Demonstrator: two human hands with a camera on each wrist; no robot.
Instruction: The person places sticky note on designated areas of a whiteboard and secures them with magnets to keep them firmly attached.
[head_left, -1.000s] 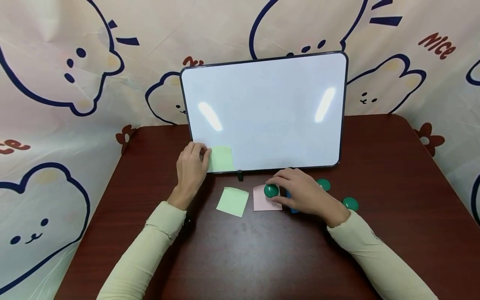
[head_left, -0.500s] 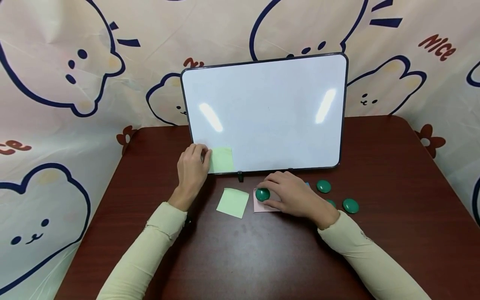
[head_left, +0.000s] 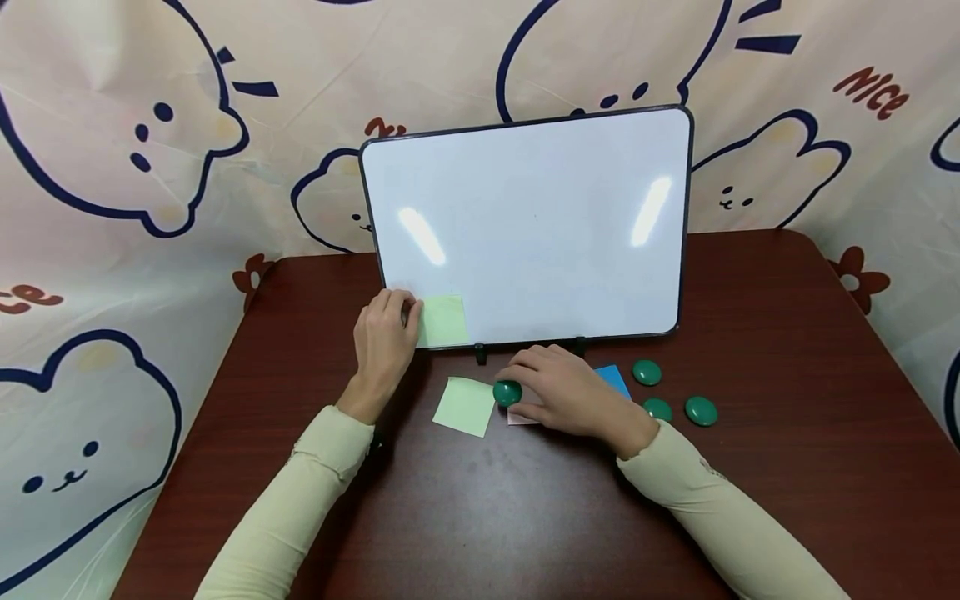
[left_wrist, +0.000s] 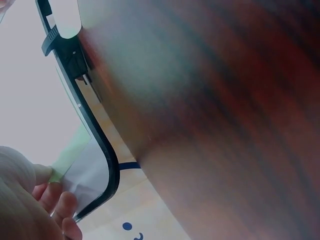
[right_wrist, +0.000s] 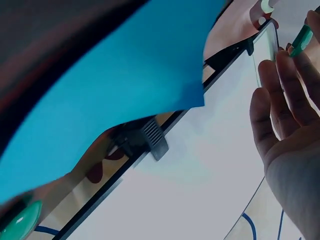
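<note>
The whiteboard is looking glossy, the green magnet is shining like smooth plastic, and the wooden table is appearing slightly polished.

We record bright, even light, with two glare streaks on the whiteboard. Both wrist views are blurred; we note edge bending in the head view.

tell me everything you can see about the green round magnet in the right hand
The green round magnet is a glossy, domed disc that looks like plastic, dark green with a small highlight. The right hand pinches it at the fingertips. It sits between the light green sticky note lying on the table and the pink sticky note, just in front of the whiteboard. Whether it touches the table cannot be told.
</note>
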